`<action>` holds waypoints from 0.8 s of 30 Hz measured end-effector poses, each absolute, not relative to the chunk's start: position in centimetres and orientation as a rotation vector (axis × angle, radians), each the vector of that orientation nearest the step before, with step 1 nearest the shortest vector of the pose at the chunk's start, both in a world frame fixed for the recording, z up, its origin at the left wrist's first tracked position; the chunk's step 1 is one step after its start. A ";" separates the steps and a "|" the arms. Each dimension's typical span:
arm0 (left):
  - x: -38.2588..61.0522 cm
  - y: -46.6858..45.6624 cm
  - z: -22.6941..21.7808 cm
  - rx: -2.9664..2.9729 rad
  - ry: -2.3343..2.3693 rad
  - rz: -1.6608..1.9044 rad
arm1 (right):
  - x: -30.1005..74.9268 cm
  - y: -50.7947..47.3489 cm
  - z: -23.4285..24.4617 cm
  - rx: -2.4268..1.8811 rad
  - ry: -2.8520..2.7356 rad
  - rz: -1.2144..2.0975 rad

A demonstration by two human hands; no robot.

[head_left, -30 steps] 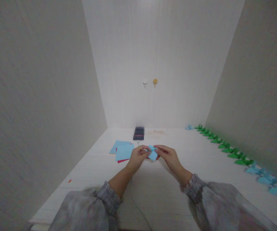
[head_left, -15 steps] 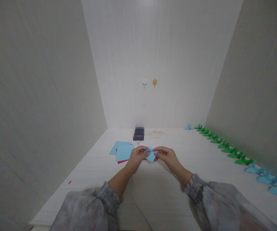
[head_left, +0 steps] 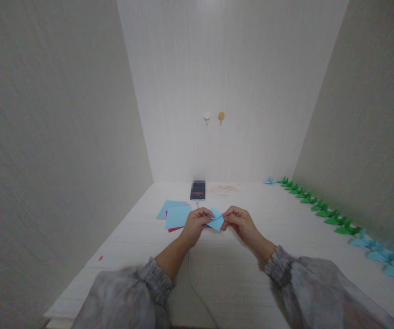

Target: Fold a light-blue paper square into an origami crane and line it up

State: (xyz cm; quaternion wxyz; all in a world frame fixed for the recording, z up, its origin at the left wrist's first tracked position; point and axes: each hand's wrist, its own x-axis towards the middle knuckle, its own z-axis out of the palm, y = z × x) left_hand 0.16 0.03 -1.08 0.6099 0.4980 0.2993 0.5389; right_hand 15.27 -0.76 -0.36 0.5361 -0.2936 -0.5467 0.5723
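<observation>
A small folded piece of light blue origami paper [head_left: 217, 222] is held between both hands above the white table. My left hand [head_left: 197, 224] pinches its left side between thumb and fingers. My right hand [head_left: 238, 221] grips the right corner with thumb and index finger. A crease or flap runs across the paper's upper part; its finer folds are too small to tell. Just left of my left hand lie loose sheets of blue paper [head_left: 178, 216], with red paper [head_left: 175, 229] showing beneath them.
A phone [head_left: 197, 190] stands near the back wall, and a white cable [head_left: 197, 292] runs toward me. Folded green paper cranes [head_left: 330, 214] and blue paper cranes [head_left: 385, 256] line the right side. An orange-red scrap [head_left: 100, 258] lies at left. Two hooks [head_left: 221, 116] hang on the wall.
My right hand's fingers have shifted slightly right, out to the paper's corner. The blue paper has turned a little and shows more of its surface. My left hand keeps its pinch.
</observation>
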 end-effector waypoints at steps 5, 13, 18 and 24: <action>0.2 -0.1 -1.1 1.138 0.672 1.215 | 15.4 -0.8 -0.5 -0.678 -1.279 1.405; 0.0 -0.3 -0.8 1.216 0.686 1.163 | 15.3 -1.0 -0.2 -0.689 -1.341 1.339; 0.1 -0.2 -0.8 1.198 0.669 1.177 | 15.2 -1.1 0.1 -0.712 -1.330 1.337; 0.3 -0.2 -0.9 1.098 0.606 1.197 | 15.4 -0.7 -0.4 -0.632 -1.286 1.421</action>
